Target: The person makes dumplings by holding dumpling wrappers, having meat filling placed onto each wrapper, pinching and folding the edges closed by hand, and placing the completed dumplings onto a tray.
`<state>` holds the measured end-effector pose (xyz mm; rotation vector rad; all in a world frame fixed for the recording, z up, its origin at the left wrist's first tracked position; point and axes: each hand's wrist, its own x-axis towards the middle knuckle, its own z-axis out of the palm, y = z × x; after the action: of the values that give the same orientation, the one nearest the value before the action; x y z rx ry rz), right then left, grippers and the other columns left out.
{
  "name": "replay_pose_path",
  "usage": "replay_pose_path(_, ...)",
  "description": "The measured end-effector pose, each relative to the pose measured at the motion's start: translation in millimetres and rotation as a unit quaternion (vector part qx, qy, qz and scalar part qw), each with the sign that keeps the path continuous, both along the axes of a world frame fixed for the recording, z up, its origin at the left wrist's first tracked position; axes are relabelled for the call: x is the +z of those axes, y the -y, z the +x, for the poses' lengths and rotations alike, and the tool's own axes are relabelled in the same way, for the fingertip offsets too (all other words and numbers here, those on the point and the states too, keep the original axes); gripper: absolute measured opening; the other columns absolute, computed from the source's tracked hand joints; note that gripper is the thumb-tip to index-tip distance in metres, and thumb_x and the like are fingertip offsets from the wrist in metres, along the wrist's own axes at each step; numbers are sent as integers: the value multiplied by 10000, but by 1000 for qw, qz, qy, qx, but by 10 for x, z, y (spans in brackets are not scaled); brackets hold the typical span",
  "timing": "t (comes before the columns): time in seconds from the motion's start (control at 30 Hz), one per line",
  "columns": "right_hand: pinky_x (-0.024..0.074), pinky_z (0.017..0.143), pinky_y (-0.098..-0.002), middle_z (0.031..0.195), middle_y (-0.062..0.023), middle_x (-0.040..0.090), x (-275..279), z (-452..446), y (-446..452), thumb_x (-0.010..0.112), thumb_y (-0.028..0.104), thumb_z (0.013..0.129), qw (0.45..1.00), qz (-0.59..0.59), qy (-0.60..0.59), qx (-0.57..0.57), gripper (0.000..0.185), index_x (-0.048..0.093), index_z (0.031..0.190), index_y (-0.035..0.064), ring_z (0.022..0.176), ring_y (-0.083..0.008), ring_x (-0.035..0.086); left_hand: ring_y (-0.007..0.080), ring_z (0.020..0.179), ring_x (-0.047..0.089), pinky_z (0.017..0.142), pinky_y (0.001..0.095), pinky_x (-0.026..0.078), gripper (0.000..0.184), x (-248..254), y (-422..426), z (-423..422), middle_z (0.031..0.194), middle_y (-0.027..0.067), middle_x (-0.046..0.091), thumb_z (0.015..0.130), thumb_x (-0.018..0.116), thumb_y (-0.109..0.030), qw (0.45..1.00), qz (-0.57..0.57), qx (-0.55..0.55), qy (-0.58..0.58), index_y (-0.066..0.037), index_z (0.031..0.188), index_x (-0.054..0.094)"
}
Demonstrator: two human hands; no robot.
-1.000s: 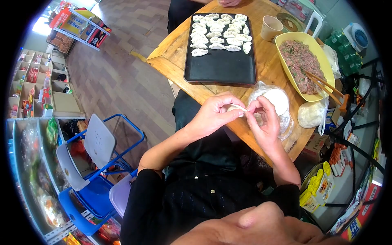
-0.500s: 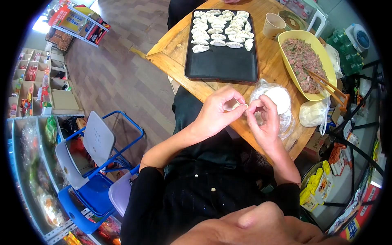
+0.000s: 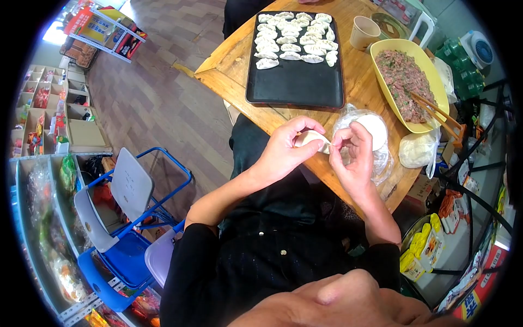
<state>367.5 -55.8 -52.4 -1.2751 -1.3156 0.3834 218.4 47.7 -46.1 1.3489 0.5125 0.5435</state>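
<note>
Between my two hands is a pale dumpling [image 3: 308, 138], held over the near edge of the wooden table. My left hand [image 3: 289, 144] curls round it, thumb in front and fingers behind. The fingers of my right hand [image 3: 353, 155] pinch its right end. Just behind my right hand lies a stack of round dumpling wrappers [image 3: 373, 131] on a clear plastic bag [image 3: 383, 166]. Beyond my hands, a black tray [image 3: 294, 84] carries several folded dumplings [image 3: 290, 47] in rows on its far part.
A yellow basin [image 3: 443, 90] of minced filling [image 3: 402, 82], with chopsticks [image 3: 433, 109] in it, stands on the right of the wooden table [image 3: 229, 71]. Near it are a paper cup [image 3: 364, 34] and a tied plastic bag [image 3: 418, 150]. Folding chairs [image 3: 131, 185] stand at left.
The dumpling shows more now, as my left hand has tilted and its fingers have opened out a little around it. My right hand keeps its pinch almost in place.
</note>
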Motion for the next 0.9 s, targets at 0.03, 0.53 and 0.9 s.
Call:
replay_pose_path(0.03, 495, 719, -296, 877, -71, 560, -5, 0, 4, 636, -126, 806, 1000, 0, 0, 1, 587, 371, 1312, 4, 781, -152, 575, 43, 871, 531, 746, 189, 424, 179, -23, -4, 6, 961, -15, 574, 893, 642, -21, 1000, -15, 0, 8, -18, 1068, 602)
replay_pose_path(0.53, 495, 703, -283, 915, -85, 562, -4, 11, 5, 649, -126, 801, 998, 27, 51, 1, 616, 354, 1327, -1, 777, -146, 571, 167, 909, 587, 822, 273, 447, 84, 98, -1, 40, 935, 58, 607, 846, 679, -44, 984, 179, 16, -7, -24, 920, 646)
replay_pose_path(0.9, 479, 732, -275, 904, -74, 558, -25, -9, 7, 634, -126, 811, 1000, 2, -7, 1, 631, 322, 1338, 22, 803, -133, 565, 89, 961, 560, 854, 237, 456, 243, -87, 67, 2, 1041, 20, 583, 901, 651, -51, 994, -72, 6, 76, -14, 1123, 562)
